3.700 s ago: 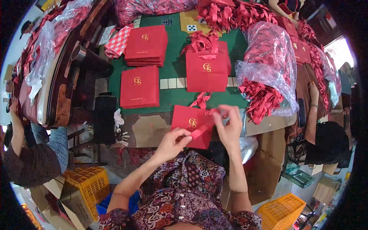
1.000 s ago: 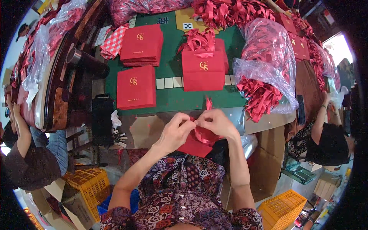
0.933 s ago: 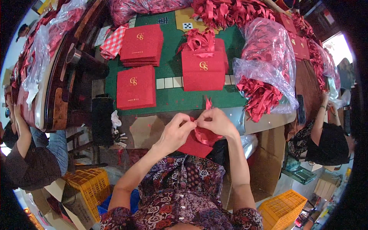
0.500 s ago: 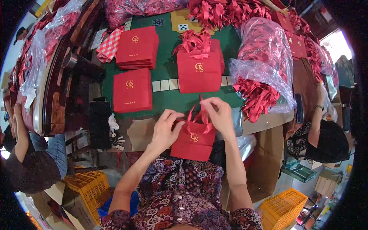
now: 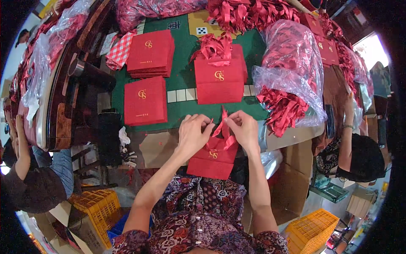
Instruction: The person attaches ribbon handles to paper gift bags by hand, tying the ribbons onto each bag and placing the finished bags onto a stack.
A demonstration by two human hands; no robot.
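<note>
A small red paper gift bag [image 5: 210, 164] with a gold emblem lies at the table's near edge, close to my body. A red ribbon [image 5: 223, 120] rises in loops from its top. My right hand [image 5: 244, 130] pinches this ribbon between thumb and fingertips. To its left, my left hand [image 5: 193, 132] is closed in a pinch at the ribbon's other side, with a bit of red at the fingertips. Just beyond my hands, a pile of red bags with ribbons [image 5: 220, 86] lies flat on the green table mat [image 5: 182, 114].
Two stacks of flat red bags, a far one [image 5: 150, 53] and a near one [image 5: 145, 101], lie left. A clear plastic sack of red ribbons [image 5: 292, 55] lies right. Co-workers' arms show at both sides. Yellow crates [image 5: 313, 230] stand on the floor. A dark cup [image 5: 91, 74] juts out left.
My left hand has moved right and up, its spread fingers closing into a pinch. My right hand has come slightly down, and the ribbon loops have shifted between them.
</note>
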